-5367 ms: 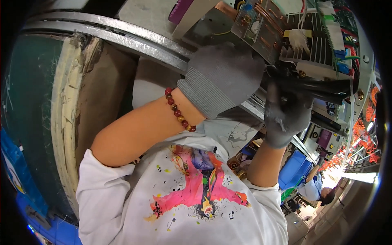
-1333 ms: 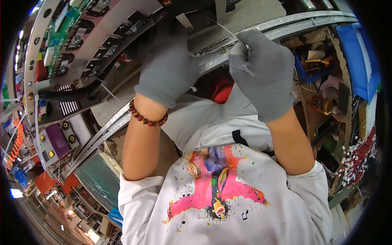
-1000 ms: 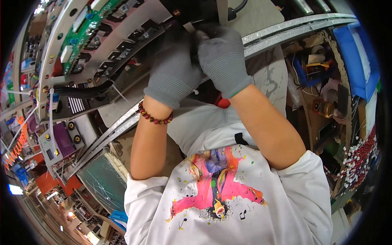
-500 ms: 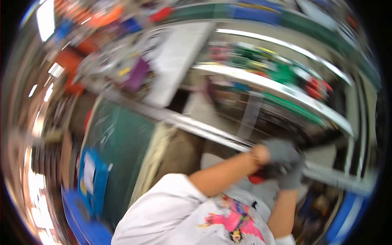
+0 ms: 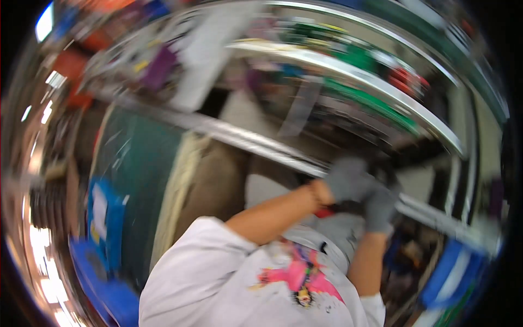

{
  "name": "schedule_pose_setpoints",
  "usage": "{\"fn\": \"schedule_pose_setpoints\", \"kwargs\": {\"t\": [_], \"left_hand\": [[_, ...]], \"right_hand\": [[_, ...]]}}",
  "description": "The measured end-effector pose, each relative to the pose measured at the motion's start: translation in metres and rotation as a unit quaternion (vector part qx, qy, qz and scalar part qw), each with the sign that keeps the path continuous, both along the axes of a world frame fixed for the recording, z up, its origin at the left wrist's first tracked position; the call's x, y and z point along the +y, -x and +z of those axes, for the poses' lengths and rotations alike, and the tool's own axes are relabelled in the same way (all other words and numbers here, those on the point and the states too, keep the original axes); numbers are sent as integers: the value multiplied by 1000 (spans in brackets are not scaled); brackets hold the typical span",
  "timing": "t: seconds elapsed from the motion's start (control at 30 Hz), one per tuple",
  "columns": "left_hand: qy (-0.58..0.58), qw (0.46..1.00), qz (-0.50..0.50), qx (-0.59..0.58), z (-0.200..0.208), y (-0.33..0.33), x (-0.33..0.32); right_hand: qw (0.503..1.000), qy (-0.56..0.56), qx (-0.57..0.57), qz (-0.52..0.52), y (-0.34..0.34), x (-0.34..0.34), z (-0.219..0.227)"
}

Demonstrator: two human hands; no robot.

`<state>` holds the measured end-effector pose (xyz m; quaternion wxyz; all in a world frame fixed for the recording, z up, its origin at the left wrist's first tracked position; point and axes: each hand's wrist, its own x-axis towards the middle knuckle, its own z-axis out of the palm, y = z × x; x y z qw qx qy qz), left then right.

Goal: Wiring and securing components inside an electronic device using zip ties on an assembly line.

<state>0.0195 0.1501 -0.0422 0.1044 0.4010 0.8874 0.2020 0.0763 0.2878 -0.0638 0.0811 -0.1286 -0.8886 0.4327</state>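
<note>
In front of my body, my two grey-gloved hands are close together, both smeared by motion. My left hand reaches in from the left, its fingers curled in at the upper side. Just below and to its right is my right hand, bent inward against it. Both seem closed on a dark thing whose kind is too blurred to make out. A small red part shows beneath my left wrist. Past the hands, a dark bar-like shape runs to the right; whether it joins the held thing I cannot tell.
Ahead stands a metal-edged bench with a white-edged shelf bearing green and red items. A green-topped surface lies left, with a blue holder and a blue bin by it. Another blue bin stands right.
The whole view has swung, so bench and shelf sit higher and further left in the picture. My hands remain close together, now a little nearer my body relative to the shelf.
</note>
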Motion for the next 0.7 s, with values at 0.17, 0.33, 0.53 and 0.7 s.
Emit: {"fn": "schedule_pose_setpoints", "kwargs": {"t": [0.17, 0.33, 0.53, 0.7], "left_hand": [[-338, 914, 159, 157, 12, -2, -13], [-358, 897, 139, 218, 5, 10, -15], [-366, 902, 72, 218, 5, 20, -25], [-343, 936, 34, 78, 13, 36, -34]], "right_hand": [[977, -56, 184, -88, 6, -16, 11], [982, -8, 184, -50, 11, -22, 24], [982, 55, 178, -13, 6, -19, 24], [980, 55, 191, -3, 7, -20, 19]]}}
